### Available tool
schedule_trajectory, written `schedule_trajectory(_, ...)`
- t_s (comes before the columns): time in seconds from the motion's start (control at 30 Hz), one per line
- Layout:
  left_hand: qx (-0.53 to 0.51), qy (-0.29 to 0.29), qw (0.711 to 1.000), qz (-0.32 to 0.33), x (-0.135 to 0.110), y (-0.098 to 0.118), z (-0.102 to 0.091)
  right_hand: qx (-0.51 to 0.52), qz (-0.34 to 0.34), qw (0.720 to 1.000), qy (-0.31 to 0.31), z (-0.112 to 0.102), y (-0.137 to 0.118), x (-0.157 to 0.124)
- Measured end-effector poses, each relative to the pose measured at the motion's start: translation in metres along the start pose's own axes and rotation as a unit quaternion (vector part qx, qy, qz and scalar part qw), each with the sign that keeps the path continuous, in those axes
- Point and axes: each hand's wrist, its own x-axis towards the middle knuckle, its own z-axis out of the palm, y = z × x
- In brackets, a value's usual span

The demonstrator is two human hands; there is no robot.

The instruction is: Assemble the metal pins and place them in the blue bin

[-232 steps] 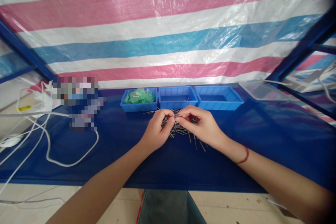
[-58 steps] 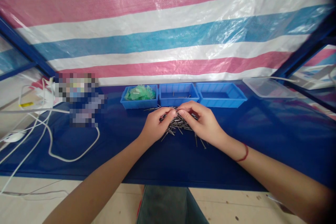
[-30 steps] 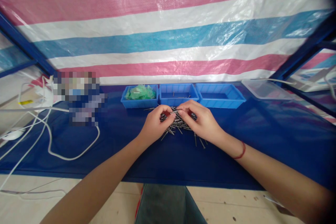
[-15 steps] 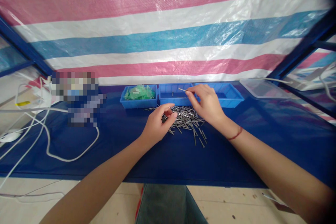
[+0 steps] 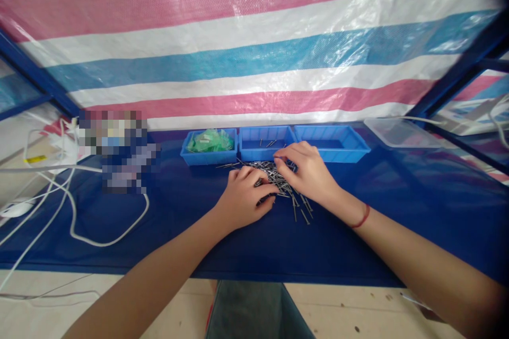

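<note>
Loose silvery nails or screws (image 5: 284, 183) lie in a heap on the blue tabletop. My left hand (image 5: 247, 198) rests over the heap's left side, with fingers spread and curved; nothing shows in its grasp, though part of the heap is hidden under it. Above the right side of the heap is my right hand (image 5: 304, 169), close to the front wall of the middle blue bin (image 5: 254, 154). Its thumb and index finger are bent with a small gap between their tips, and I see no piece held there. Several similar metal pieces (image 5: 271, 143) lie inside that bin.
Left of the middle bin stands a blue bin (image 5: 207, 157) with green plastic bags (image 5: 210, 141); a longer blue bin (image 5: 338, 155) adjoins it on the right. A clear plastic lid or tray (image 5: 400, 135) lies far right. White cables (image 5: 147, 212) cross the left side.
The metal piece my right hand held over the middle bin has left its fingers, and more pieces lie in that bin. That hand has lowered toward the heap; my left hand has spread over it.
</note>
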Motion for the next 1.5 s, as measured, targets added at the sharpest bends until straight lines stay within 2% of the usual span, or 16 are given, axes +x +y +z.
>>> schedule_trajectory(0.13, 0.022, -0.015, 0.999, 0.027, 0.0, 0.0, 0.005, 0.046, -0.018, 0.999, -0.021, 0.002, -0.007, -0.002)
schedule_trajectory(0.33, 0.024, -0.015, 0.999, 0.039, 0.001, 0.001, 0.005, 0.076, -0.03, 0.997, -0.015, 0.002, -0.01, -0.004)
schedule_trajectory(1.17, 0.078, -0.005, 0.996, 0.051, 0.003, 0.003, 0.008, 0.086, -0.046, 0.995, -0.023, -0.001, -0.015, -0.004)
schedule_trajectory(1.5, 0.034, -0.021, 0.997, 0.061, 0.002, 0.0, 0.006, 0.094, -0.045, 0.994, -0.024, -0.002, -0.017, -0.004)
